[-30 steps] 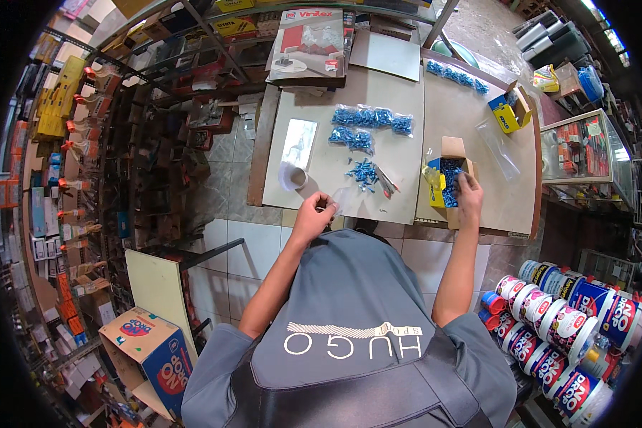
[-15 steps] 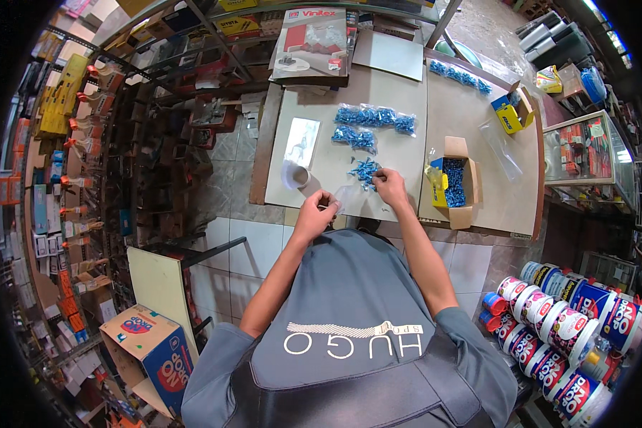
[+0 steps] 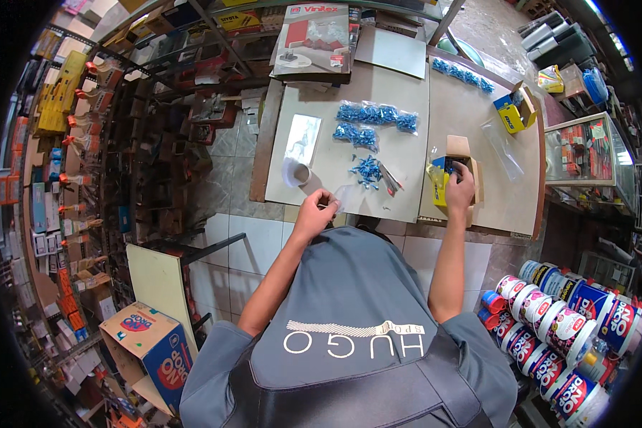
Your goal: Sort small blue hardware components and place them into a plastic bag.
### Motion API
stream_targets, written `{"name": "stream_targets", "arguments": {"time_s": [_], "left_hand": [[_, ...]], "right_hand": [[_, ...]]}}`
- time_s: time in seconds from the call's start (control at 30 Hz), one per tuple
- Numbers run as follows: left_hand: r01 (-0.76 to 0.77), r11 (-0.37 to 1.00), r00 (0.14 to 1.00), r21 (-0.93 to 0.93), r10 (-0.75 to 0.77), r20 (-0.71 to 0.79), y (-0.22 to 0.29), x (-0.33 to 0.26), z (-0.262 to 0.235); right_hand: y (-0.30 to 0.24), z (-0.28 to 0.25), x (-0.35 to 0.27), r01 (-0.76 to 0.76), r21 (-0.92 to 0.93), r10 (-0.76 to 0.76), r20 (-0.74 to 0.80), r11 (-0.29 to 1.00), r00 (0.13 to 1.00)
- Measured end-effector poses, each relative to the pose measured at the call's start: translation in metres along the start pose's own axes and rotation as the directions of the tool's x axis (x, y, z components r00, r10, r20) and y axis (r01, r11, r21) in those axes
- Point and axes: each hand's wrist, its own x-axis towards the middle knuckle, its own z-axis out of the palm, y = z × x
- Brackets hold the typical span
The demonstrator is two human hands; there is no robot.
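Observation:
My left hand [image 3: 318,212] is closed in a pinch on a small clear plastic bag [image 3: 345,198] at the table's near edge. My right hand [image 3: 461,185] reaches down into an open yellow carton [image 3: 438,187] of small blue plastic pieces, perhaps wall plugs; its fingertips are hidden there. Between the hands lies a loose pile of the blue pieces [image 3: 366,170], with a pair of scissors [image 3: 390,180] beside it. Farther back, filled clear bags of blue pieces [image 3: 378,115] lie in a row, a shorter one [image 3: 354,135] in front of them.
A roll of clear film or tape [image 3: 293,173] stands at the table's left, by a shiny flat packet [image 3: 303,139]. Another yellow carton [image 3: 515,110], an empty-looking clear bag [image 3: 502,150] and more blue bags [image 3: 462,75] are at the right. Paint buckets [image 3: 549,321] stack at lower right.
My right hand has moved right, from the loose pile into the yellow carton, uncovering the scissors. The left hand stays in place, pinching the clear bag.

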Motion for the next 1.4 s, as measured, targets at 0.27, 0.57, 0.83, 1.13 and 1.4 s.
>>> {"name": "stream_targets", "arguments": {"time_s": [0.27,0.57,0.83,1.13,1.4], "left_hand": [[-0.010,1.000,1.000,0.019,0.010,0.020,0.005,0.007,0.004],[0.018,1.000,1.000,0.007,-0.018,0.022,0.006,0.013,0.007],[0.024,1.000,0.999,0.007,-0.024,0.028,0.005,0.015,0.005],[0.029,0.999,0.999,-0.013,-0.028,0.045,0.009,0.016,0.004],[0.021,1.000,0.999,-0.007,-0.021,0.027,0.007,0.013,0.004]], "right_hand": [[0.031,-0.030,-0.007,0.055,-0.356,0.066,0.320,0.933,0.945],[0.047,-0.035,0.000,-0.172,-0.143,0.199,0.206,0.975,0.958],[0.066,-0.042,0.010,-0.430,0.537,0.404,0.174,0.726,0.898],[0.044,-0.039,0.010,-0.431,0.801,0.409,0.259,0.416,0.875],[-0.014,0.030,-0.011,-0.613,0.744,0.219,0.572,0.267,0.790]]}}
